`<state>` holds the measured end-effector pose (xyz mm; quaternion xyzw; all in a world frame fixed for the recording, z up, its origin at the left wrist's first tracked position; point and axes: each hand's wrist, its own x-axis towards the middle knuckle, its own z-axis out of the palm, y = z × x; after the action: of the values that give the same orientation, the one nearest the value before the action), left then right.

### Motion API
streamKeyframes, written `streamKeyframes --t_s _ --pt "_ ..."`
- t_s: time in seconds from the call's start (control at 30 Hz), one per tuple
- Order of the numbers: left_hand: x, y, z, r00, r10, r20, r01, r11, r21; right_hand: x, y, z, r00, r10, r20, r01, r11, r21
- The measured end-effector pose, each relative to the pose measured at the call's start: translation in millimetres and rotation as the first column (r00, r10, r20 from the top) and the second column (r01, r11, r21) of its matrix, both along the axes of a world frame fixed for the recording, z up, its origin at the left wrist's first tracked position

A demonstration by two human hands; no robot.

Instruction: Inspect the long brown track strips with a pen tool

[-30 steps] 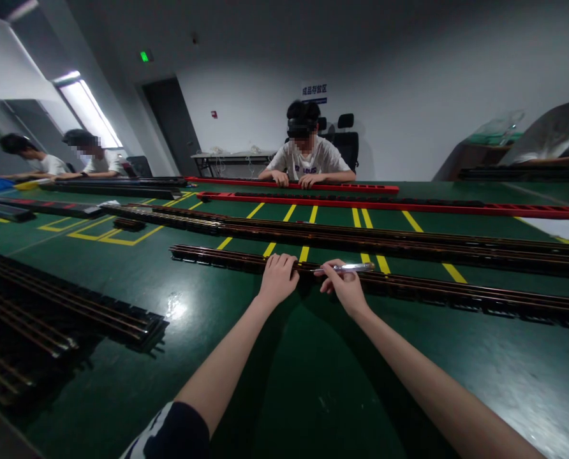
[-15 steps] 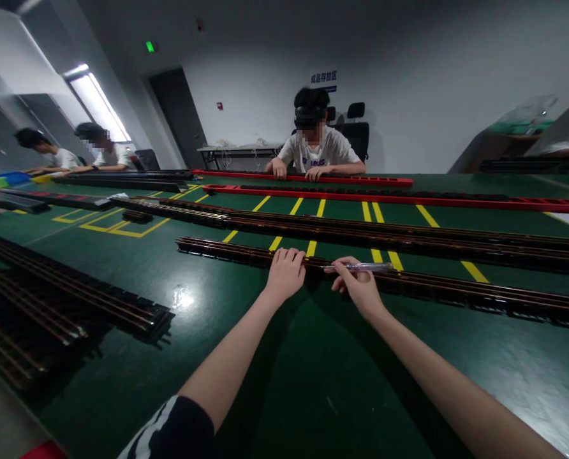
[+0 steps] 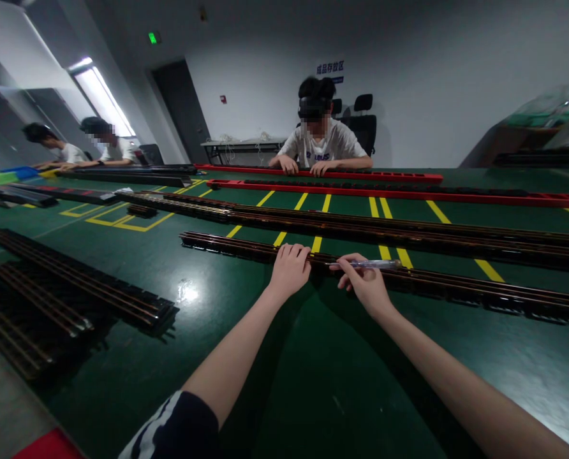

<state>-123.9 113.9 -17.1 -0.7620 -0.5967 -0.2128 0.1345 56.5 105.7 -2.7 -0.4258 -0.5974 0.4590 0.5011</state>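
Note:
A long dark strip with coppery lines along its length (image 3: 461, 285) lies across the green table in front of me. My left hand (image 3: 291, 269) rests over it, fingers together and curled over its far edge. Just to the right, my right hand (image 3: 368, 287) pinches a slim clear-handled tool (image 3: 384, 264), perhaps a screwdriver or a pen. The tool lies nearly level, its thin end pointing left toward the strip beside my left hand. Whether that end touches the strip I cannot make out.
Behind lies another long dark strip bundle (image 3: 409, 236), then two red strips (image 3: 538, 199), (image 3: 428, 178). Several dark strips (image 3: 93, 280) are stacked at left. A co-worker (image 3: 320, 143) sits opposite, hands on the far red strip. Two people (image 3: 117, 150) work at far left.
The whole view has shifted slightly. The far red strip under the co-worker's hands now reaches further right. My hands keep nearly the same place on the dark strip.

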Motion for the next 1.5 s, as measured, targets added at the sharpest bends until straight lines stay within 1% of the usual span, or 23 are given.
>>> streamKeyframes --t_s 0.1,0.47,0.67,0.83,1.07,1.37,1.5 --pt "0.2 0.1 -0.2 1.0 0.0 -0.002 0.0 1.0 0.004 0.4 -0.5 1.2 1.0 -0.011 -0.002 0.011 1.0 -0.009" --pt "0.3 -1.1 0.5 1.0 0.002 0.002 -0.002 1.0 -0.003 0.5 -1.1 -0.6 0.991 -0.136 -0.019 0.136 0.99 0.023" --pt "0.8 -1.1 -0.7 1.0 0.003 -0.01 -0.003 1.0 0.001 0.1 -0.1 -1.6 0.994 -0.102 -0.03 0.102 0.995 0.021" --pt "1.8 -1.1 -1.8 1.0 -0.007 -0.017 0.007 1.0 0.0 0.2 -1.3 -0.8 0.994 -0.101 -0.028 0.102 0.994 0.031" --pt "2.6 -3.4 2.5 0.999 -0.028 -0.023 0.027 0.999 -0.019 0.7 -1.3 -2.1 0.995 -0.101 -0.016 0.102 0.994 0.039" --pt "3.1 -4.2 2.2 1.0 -0.006 -0.029 0.006 1.0 -0.013 -0.3 -1.1 -1.0 0.997 -0.071 0.007 0.071 0.997 0.041" --pt "2.8 -3.9 1.7 1.0 -0.004 -0.031 0.004 1.0 -0.002 -0.2 -0.8 -1.9 0.998 -0.067 -0.009 0.067 0.997 0.044"
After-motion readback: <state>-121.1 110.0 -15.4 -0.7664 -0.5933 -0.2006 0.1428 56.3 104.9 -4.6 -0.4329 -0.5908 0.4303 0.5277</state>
